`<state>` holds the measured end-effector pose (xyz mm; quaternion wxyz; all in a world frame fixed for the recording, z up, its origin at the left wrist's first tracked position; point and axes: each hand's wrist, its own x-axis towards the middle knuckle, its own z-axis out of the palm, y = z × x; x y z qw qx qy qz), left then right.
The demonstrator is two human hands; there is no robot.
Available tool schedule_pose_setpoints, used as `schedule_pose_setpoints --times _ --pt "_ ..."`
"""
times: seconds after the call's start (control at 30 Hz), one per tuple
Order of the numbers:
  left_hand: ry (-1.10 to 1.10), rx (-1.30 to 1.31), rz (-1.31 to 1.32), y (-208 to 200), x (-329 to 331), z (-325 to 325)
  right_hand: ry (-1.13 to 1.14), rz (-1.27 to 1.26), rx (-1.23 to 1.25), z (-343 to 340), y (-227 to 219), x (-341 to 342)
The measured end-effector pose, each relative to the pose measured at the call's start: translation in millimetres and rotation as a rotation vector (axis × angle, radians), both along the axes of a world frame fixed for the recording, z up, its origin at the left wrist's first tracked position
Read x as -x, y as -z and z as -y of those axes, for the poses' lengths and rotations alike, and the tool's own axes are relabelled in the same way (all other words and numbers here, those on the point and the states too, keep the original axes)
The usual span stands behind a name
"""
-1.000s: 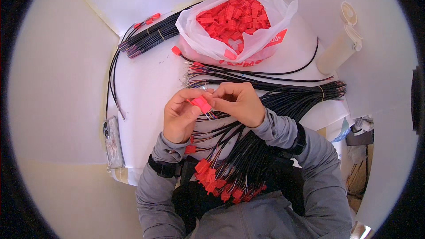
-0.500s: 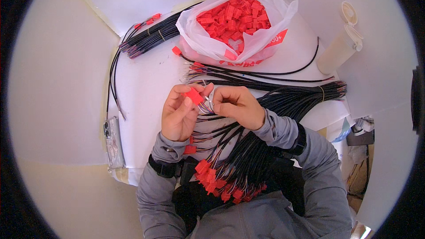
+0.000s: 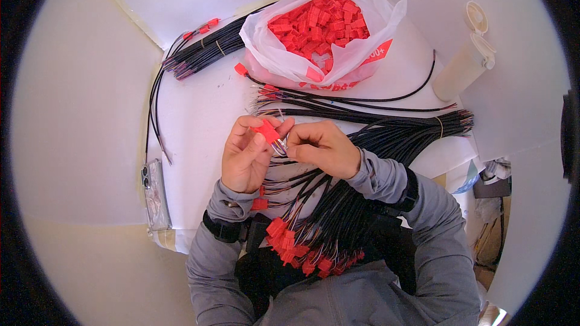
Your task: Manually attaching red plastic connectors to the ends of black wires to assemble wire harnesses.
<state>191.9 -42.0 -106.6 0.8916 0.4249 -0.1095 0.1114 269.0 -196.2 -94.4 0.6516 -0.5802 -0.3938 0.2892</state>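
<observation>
Between the thumb and fingers of my left hand (image 3: 244,156) is a red plastic connector housing (image 3: 266,130). Thin coloured wires (image 3: 280,147) run out of its lower right side. My right hand (image 3: 323,150) is closed, thumb against forefinger, pinching wires just beside the housing. The wire tips in that pinch are too small to make out. Below both hands, a thick bundle of black sleeved cables (image 3: 344,205) spreads toward my lap. Red connectors (image 3: 290,244) cluster on its near ends.
A white plastic bag (image 3: 260,54) full of red housings (image 3: 317,21) stands at the back. Left of it lies a tied black cable bundle (image 3: 208,48). A phone (image 3: 157,196) rests at the table's left edge; a cream bottle (image 3: 462,69) with its lid up stands back right.
My right hand has shifted slightly, its fingers moving closer to the red housing along the wires. The left hand keeps its hold, with the housing turned a little.
</observation>
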Motion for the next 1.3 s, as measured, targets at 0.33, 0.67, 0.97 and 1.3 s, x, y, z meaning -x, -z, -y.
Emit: schedule_pose_setpoints --times 0.33,0.67,0.97,1.3 --pt "-0.026 0.024 -0.049 -9 2 7 -0.032 -0.113 0.004 1 -3 1" --pt "-0.057 -0.057 0.015 1 1 2 0.330 0.139 0.045 0 -9 7" --pt "-0.098 -0.058 -0.006 -2 0 6 0.489 0.957 -0.094 5 -12 1" --pt "-0.116 -0.075 -0.043 -1 1 6 0.559 1.253 -0.198 2 -9 0"
